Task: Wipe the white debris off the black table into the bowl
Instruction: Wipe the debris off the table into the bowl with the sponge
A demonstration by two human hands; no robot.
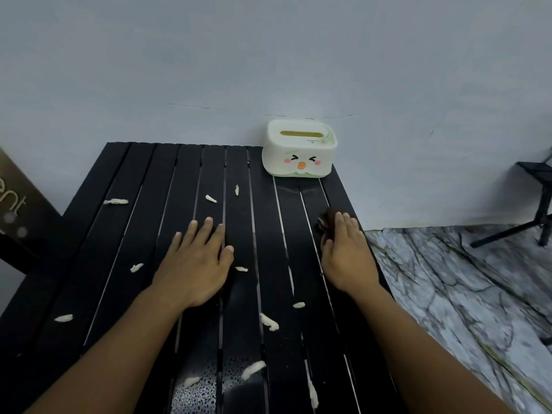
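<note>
table: black slats | debris: white | cloth: dark brown | box: white, green trim | floor: grey marble

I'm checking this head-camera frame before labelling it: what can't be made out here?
- Bowl: none visible in the head view.
- Dark cloth: mostly covered by the right hand; its grip on it is unclear.
- Black table: near edge cut off by the frame.
- Brown board: lettering cropped at left.

You have one black slatted table | twelve white debris bits scattered on it | one white tissue box at its far edge | one dark cloth | two hands: left hand, right hand | one tripod on your floor.
</note>
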